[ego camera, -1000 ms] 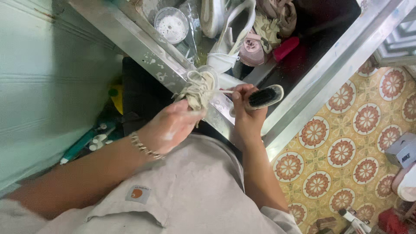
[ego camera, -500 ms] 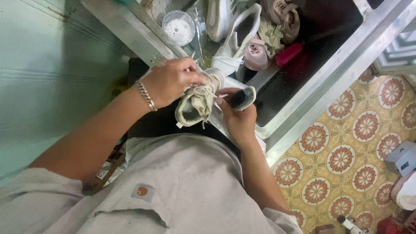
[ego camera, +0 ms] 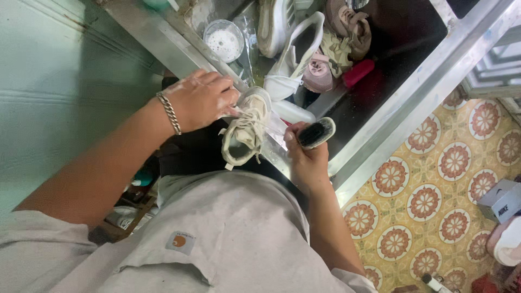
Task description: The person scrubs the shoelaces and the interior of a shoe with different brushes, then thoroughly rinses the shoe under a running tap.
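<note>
The left hand (ego camera: 202, 100) grips a cream laced shoe (ego camera: 247, 127) over the sink's edge (ego camera: 179, 51), soapy; the right hand (ego camera: 305, 157), at four o'clock, clutches a brush (ego camera: 316, 133) — wet fingers could let the shoe slip.

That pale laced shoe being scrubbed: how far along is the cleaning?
Done: nothing looks finished, as no shoe is set aside clean. In hand: the left hand, flecked with white foam, grips the pale shoe over the metal sink, and the right hand holds a dark-bristled brush beside it. Left: more shoes and a red item lie in the sink, a round tub at its edge.
</note>
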